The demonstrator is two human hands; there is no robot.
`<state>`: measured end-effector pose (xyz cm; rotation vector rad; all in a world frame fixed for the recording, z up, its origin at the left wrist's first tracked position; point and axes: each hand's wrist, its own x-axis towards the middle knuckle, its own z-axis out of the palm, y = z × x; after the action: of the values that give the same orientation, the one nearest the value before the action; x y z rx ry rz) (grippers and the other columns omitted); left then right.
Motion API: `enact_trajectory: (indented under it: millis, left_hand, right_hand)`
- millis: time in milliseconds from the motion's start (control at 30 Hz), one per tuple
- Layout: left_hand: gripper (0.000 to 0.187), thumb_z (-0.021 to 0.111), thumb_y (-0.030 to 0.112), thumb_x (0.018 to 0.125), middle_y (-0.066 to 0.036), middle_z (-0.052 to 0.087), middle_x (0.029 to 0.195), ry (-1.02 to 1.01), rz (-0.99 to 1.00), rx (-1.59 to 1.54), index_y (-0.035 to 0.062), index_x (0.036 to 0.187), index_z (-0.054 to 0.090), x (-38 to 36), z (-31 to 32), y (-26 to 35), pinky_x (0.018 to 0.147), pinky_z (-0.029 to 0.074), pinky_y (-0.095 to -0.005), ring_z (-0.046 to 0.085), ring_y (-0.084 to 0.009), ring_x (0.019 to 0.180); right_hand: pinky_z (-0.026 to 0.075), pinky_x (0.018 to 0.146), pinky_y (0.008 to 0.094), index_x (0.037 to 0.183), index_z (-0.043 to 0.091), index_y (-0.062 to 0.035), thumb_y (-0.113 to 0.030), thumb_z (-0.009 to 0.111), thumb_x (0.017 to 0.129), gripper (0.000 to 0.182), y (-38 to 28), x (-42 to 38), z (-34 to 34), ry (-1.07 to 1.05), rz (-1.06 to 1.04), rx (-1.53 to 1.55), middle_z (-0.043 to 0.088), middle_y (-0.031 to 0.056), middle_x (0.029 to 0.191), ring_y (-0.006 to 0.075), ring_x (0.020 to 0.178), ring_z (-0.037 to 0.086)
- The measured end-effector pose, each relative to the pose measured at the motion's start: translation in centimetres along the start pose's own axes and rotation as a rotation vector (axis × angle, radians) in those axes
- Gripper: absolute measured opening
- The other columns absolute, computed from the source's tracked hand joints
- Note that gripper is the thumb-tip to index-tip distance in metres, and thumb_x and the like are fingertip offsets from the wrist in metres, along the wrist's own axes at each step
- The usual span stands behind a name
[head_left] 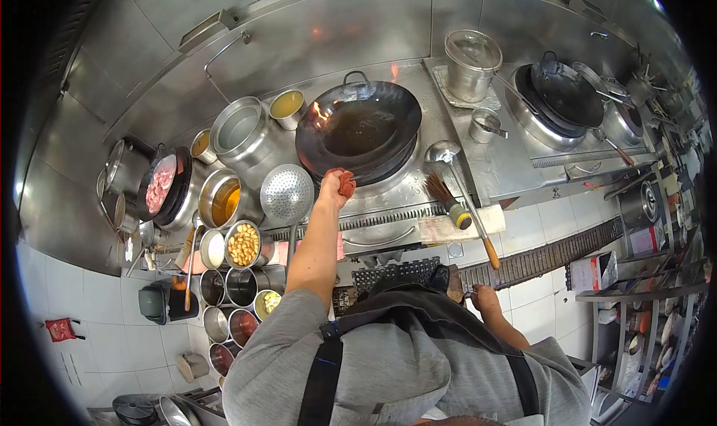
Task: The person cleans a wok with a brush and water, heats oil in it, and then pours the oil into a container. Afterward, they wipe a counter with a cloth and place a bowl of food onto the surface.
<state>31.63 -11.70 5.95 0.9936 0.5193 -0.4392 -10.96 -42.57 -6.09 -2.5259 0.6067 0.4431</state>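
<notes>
Beyond the left hand stands a wall of steel panels, which shines softly with reflected light. Near the right hand, a long drain grating crosses the white tiled floor. Farther to the right of this hand, metal shelves stand, filled with goods.

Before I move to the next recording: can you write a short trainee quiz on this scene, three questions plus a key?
1. What does the person's left hand hold at the near rim of the big wok?
2. True or false: the perforated strainer lies inside that wok.
3. In the picture, the brush lies on which side of the handle of the long ladle? A) left B) right

Key:
1. A red cloth.
2. False; it is to the wok's left in the picture.
3. A
</notes>
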Motion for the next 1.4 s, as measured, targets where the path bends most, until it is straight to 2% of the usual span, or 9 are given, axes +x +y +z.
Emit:
enact_trajectory:
  millis: [133,200,300,533,600,933,1133,1233,1400]
  left_hand:
    - [0.007,0.046,0.012,0.086,-0.008,0.053,0.072,0.008,-0.091,0.009,0.0096,0.089,0.052,0.5,-1.8,1.1,0.046,0.049,-0.0271,0.051,-0.0177,0.052]
    - [0.008,0.046,0.013,0.086,-0.009,0.052,0.069,-0.134,-0.126,-0.051,0.0076,0.086,0.052,0.5,-2.4,1.7,0.039,0.046,-0.0231,0.050,-0.0174,0.049]
    - [0.007,0.046,0.013,0.086,-0.010,0.052,0.069,-0.135,-0.086,0.011,0.0072,0.084,0.051,-0.3,-2.5,2.2,0.038,0.045,-0.0227,0.051,-0.0176,0.050]
    - [0.006,0.045,0.014,0.087,-0.012,0.054,0.072,-0.112,-0.091,0.059,0.0105,0.084,0.049,-0.9,-2.1,2.2,0.038,0.045,-0.0232,0.054,-0.0193,0.052]
    - [0.007,0.044,0.015,0.087,-0.012,0.055,0.073,-0.123,-0.148,0.055,0.0113,0.086,0.049,-1.3,-1.9,2.5,0.039,0.045,-0.0229,0.055,-0.0197,0.053]
    - [0.008,0.044,0.018,0.087,-0.011,0.057,0.076,-0.068,-0.154,0.077,0.0119,0.089,0.049,-2.0,-1.7,2.6,0.040,0.043,-0.0229,0.057,-0.0193,0.057]
    - [0.008,0.044,0.018,0.087,-0.010,0.056,0.073,-0.091,-0.145,0.088,0.0121,0.087,0.049,-1.6,-1.9,2.6,0.039,0.043,-0.0231,0.056,-0.0198,0.056]
    - [0.008,0.044,0.018,0.087,-0.011,0.057,0.075,-0.119,-0.130,0.096,0.0122,0.087,0.049,-2.5,-1.5,2.9,0.039,0.044,-0.0237,0.057,-0.0206,0.056]
    - [0.010,0.045,0.020,0.088,-0.011,0.058,0.075,-0.162,-0.175,0.116,0.0118,0.086,0.050,-3.7,-1.0,3.3,0.040,0.045,-0.0241,0.058,-0.0217,0.057]
  right_hand:
    - [0.050,0.080,0.0440,0.099,0.065,0.0001,-0.013,0.056,0.074,0.030,0.4,-0.7,0.3,-0.011,-0.005,0.021,0.064,0.0242,0.089,0.0380,0.086,0.062]
    - [0.049,0.082,0.0443,0.097,0.066,-0.0026,-0.013,0.054,0.072,0.029,0.3,-0.7,0.2,-0.051,0.060,0.003,0.063,0.0252,0.092,0.0386,0.089,0.061]
    - [0.049,0.082,0.0442,0.097,0.066,-0.0028,-0.013,0.054,0.072,0.030,1.1,-0.3,0.6,-0.036,0.018,0.002,0.063,0.0253,0.091,0.0386,0.088,0.062]
    - [0.049,0.082,0.0450,0.100,0.064,-0.0047,-0.019,0.062,0.074,0.030,-0.6,1.5,-1.1,0.010,0.000,0.010,0.063,0.0240,0.093,0.0383,0.090,0.061]
    - [0.049,0.082,0.0451,0.099,0.065,-0.0050,-0.018,0.062,0.074,0.028,-1.2,2.0,-1.2,0.000,0.012,-0.009,0.063,0.0236,0.093,0.0383,0.090,0.061]
    - [0.049,0.082,0.0445,0.100,0.064,-0.0039,-0.017,0.062,0.075,0.028,-1.0,1.5,-0.4,-0.071,-0.009,-0.056,0.063,0.0235,0.093,0.0379,0.091,0.061]
    - [0.049,0.083,0.0429,0.105,0.064,-0.0031,-0.016,0.063,0.075,0.033,-0.1,0.5,-0.2,-0.015,0.023,-0.013,0.063,0.0233,0.096,0.0369,0.093,0.061]
    - [0.049,0.082,0.0434,0.101,0.064,-0.0023,-0.012,0.057,0.074,0.030,-0.1,0.3,-0.1,-0.007,0.005,-0.028,0.064,0.0235,0.093,0.0379,0.089,0.061]
    - [0.049,0.082,0.0431,0.101,0.064,-0.0020,-0.013,0.059,0.074,0.029,0.1,0.4,0.6,-0.011,-0.016,-0.021,0.064,0.0229,0.093,0.0375,0.090,0.061]
